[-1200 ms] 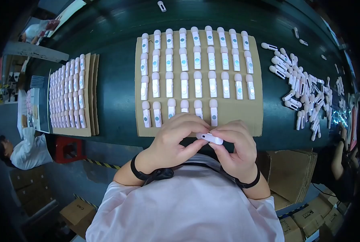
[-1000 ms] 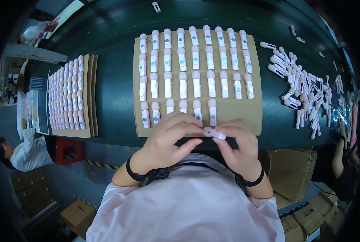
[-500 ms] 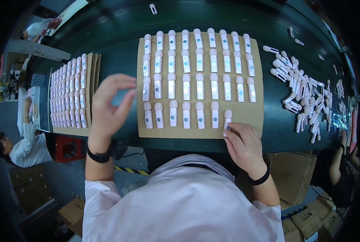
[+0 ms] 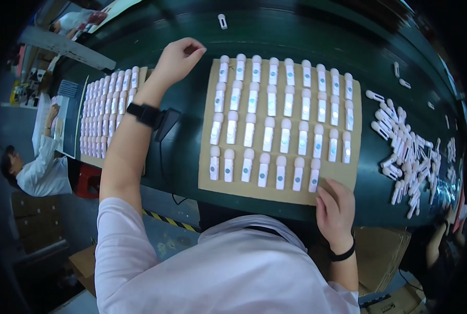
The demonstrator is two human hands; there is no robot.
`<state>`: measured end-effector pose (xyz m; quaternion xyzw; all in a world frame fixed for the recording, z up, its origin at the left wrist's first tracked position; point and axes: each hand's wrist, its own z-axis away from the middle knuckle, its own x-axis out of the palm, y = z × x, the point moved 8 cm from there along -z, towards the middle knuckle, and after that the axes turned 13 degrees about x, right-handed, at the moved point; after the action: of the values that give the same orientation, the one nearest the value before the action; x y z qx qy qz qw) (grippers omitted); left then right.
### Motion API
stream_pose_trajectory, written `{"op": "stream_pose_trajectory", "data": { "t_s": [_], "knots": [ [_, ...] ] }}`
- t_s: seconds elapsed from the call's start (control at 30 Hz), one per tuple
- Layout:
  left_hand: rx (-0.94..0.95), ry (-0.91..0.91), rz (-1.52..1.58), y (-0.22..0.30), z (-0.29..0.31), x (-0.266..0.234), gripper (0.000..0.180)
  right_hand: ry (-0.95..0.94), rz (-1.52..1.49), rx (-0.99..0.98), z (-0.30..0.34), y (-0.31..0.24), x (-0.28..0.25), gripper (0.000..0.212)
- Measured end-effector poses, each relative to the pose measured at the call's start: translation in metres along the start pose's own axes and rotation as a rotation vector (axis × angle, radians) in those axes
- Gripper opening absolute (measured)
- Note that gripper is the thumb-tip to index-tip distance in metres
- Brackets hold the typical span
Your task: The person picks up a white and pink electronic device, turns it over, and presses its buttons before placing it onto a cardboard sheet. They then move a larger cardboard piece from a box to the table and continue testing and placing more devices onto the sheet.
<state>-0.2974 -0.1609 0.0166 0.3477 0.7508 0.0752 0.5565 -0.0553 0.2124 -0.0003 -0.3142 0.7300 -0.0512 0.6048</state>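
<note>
Rows of small white handheld devices [image 4: 286,137] with pale pink rounded heads lie on a brown cardboard sheet [image 4: 343,175]. Many show a round bluish or dark spot on their faces. My right hand [image 4: 338,212] rests at the sheet's near right edge, just beside the last device [image 4: 314,176] of the nearest row. Its fingers are slightly parted and hold nothing visible. Beyond the sheet's far left corner, my left hand [image 4: 178,58] reaches over the green table [image 4: 184,125], thumb and fingertips brought together with nothing visible in them. One lone device [image 4: 222,21] lies farther off.
A loose heap of similar devices [image 4: 406,146] spreads over the table at the right. At the left stands another cardboard sheet [image 4: 95,161] filled with devices. A black gadget with a cable [image 4: 166,124] shows beside my left forearm. A co-worker [image 4: 45,167] sits at far left.
My left hand has moved away and forward, its fingers closing. My right hand has let go of the last device in the near row and drawn back slightly. The whole view has shifted and tilted.
</note>
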Motion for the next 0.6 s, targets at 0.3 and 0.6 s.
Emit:
{"op": "stream_pose_trajectory", "data": {
  "t_s": [0.3,0.6],
  "knots": [
    [-0.165,-0.026,-0.286,-0.076,-0.08,0.018,0.031,0.374,0.155,0.111,0.063,0.054,-0.013,0.027],
    [-0.348,-0.082,-0.408,-0.112,-0.096,0.037,0.037,0.358,0.199,0.17,0.063,0.058,-0.011,0.029]
  ]
}}
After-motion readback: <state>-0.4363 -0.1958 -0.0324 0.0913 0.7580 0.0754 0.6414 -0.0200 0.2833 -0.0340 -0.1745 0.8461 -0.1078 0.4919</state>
